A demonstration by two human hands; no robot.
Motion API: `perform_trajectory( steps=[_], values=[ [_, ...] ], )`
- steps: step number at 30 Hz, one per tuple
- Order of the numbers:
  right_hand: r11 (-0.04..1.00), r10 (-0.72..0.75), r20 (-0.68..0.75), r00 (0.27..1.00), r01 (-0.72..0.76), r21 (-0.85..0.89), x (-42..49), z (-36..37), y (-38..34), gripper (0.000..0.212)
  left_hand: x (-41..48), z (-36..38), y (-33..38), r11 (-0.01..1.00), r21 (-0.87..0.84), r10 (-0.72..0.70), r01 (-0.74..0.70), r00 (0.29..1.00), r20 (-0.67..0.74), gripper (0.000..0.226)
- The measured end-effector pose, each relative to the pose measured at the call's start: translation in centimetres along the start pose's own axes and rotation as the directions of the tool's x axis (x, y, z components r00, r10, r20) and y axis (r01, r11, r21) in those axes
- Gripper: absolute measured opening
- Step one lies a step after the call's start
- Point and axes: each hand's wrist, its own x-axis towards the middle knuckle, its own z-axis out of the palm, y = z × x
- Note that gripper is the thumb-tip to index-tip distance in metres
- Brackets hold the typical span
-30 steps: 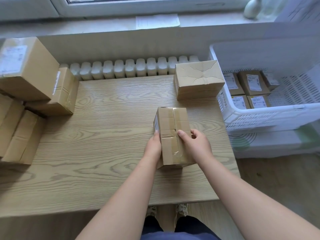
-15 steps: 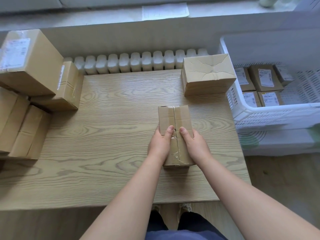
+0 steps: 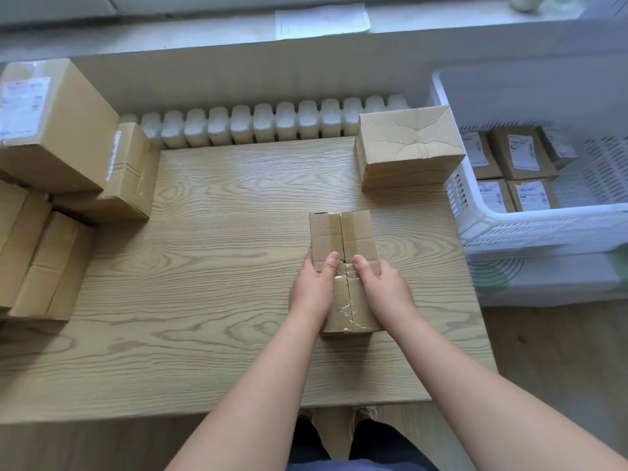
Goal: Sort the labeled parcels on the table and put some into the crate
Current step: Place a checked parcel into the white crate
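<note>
One parcel flat on the counter, 4 o'clock from centre, taped seam up. My left hand grips its left side, right hand its right, thumbs on top by the seam. Crate at 3 o'clock holds labeled boxes. Creased box at 1 o'clock, stack at 9.

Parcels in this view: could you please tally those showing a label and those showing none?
Parcels showing a label: 7, with 5 in the crate and 2 stacked at left
Parcels showing no label: 4, including the held parcel in left hand and right hand
Total: 11
</note>
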Motion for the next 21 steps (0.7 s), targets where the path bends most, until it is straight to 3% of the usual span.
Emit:
perform_trajectory(
  steps=[3, 7, 8, 11, 12, 14, 16, 21],
  values=[
    [1.0, 0.016, 0.016, 1.0, -0.016, 0.018, -0.3, -0.2, -0.3, 0.072, -0.1, -0.2, 0.2, 0.999, -0.038, -0.006, 0.006, 1.0, 0.014, 0.038],
    [0.984, 0.043, 0.027, 0.999, -0.047, 0.17, -0.8, -0.6, -0.6, 0.102, -0.4, -0.5, 0.3, 0.994, -0.099, -0.036, 0.041, 0.998, 0.047, 0.027],
    [0.976, 0.049, 0.031, 0.998, -0.054, 0.213, -0.9, -0.7, -0.5, 0.098, -0.4, -0.6, 0.2, 0.992, -0.116, -0.045, 0.051, 0.997, 0.055, 0.026],
    [0.927, 0.086, 0.063, 0.994, -0.103, 0.359, -1.4, -0.9, -0.3, 0.056, -0.5, -1.3, -0.5, 0.979, -0.189, -0.072, 0.079, 0.996, 0.046, 0.04],
    [0.902, 0.124, 0.076, 0.989, -0.144, 0.407, -1.4, -1.0, 0.2, 0.051, -0.5, -1.7, -0.7, 0.971, -0.217, -0.097, 0.104, 0.994, 0.045, 0.045],
    [0.873, 0.227, 0.097, 0.969, -0.246, 0.42, -1.5, -1.2, 1.1, 0.058, -0.6, -2.6, -1.0, 0.946, -0.277, -0.153, 0.17, 0.985, 0.081, 0.047],
    [0.866, 0.274, 0.14, 0.951, -0.308, 0.395, -1.8, -1.3, 1.9, 0.048, -0.8, -3.3, -1.4, 0.927, -0.307, -0.18, 0.213, 0.975, 0.133, 0.045],
    [0.882, 0.22, 0.117, 0.968, -0.249, 0.399, -2.1, -1.5, 2.1, 0.033, -1.2, -3.7, -1.6, 0.886, -0.383, -0.213, 0.262, 0.963, 0.167, 0.035]
  ],
)
